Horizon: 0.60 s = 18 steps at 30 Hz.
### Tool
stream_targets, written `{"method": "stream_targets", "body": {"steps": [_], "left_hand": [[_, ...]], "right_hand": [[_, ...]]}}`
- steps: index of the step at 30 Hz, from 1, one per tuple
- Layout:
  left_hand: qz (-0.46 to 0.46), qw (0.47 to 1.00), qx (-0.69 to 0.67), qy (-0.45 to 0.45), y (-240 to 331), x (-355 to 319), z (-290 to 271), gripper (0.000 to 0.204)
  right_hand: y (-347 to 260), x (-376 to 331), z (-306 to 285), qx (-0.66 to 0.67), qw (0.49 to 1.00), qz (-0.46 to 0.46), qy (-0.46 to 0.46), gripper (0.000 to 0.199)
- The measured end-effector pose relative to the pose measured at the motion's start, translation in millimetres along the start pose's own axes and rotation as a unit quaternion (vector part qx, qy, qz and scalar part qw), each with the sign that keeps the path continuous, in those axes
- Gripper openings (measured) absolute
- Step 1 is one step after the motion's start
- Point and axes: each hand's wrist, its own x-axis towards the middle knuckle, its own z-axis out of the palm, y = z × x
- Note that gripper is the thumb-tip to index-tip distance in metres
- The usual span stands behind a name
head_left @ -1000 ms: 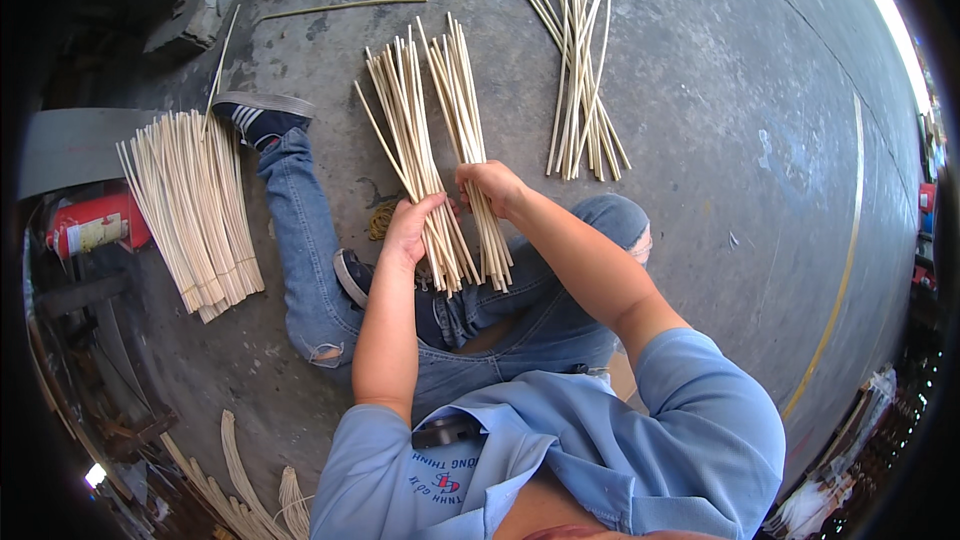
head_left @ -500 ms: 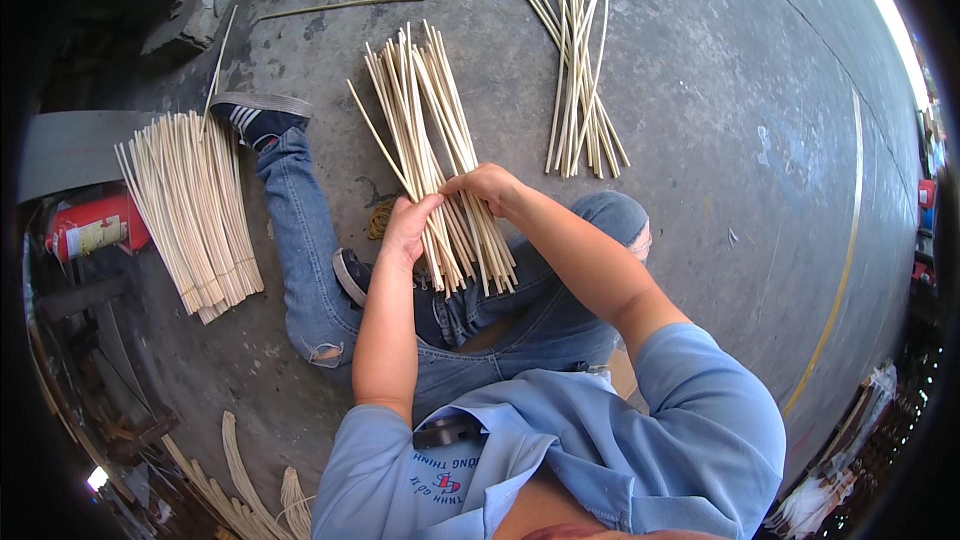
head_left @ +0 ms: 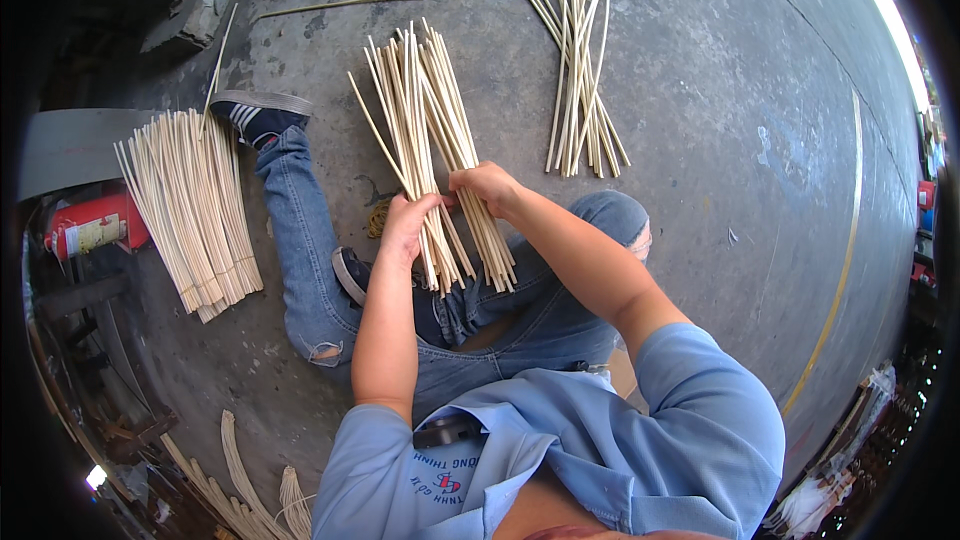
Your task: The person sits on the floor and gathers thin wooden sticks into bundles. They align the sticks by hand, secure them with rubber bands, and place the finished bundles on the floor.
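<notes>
Left hand (head_left: 408, 225) and right hand (head_left: 487, 187) grip pale sticks (head_left: 425, 130).

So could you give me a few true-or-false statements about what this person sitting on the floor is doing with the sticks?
1. Both hands grip one bundle of pale sticks. True: the left hand and right hand close around it near its lower end.
2. The bundle lies flat on a table. False: it is held over the person's lap, above a concrete floor.
3. A second pile lies on the floor to the right of the held bundle. True.
4. The larger pile at the left is tied with red string. False: no string shows on it.
5. The person is barefoot. False: a dark shoe is on the outstretched foot.
</notes>
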Motion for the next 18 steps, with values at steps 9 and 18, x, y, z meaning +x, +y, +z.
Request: {"method": "stream_targets", "body": {"steps": [9, 18], "left_hand": [[0.002, 1.000, -0.019, -0.006, 7, -3, -17, 0.026], [0.001, 1.000, 0.008, 0.017, 8, -6, -23, 0.027]], "right_hand": [[-9, -16, 14, 0.066, 0.992, 0.047, -0.099, 0.018], [-6, -18, 14, 0.046, 0.987, 0.031, -0.151, 0.027]]}}
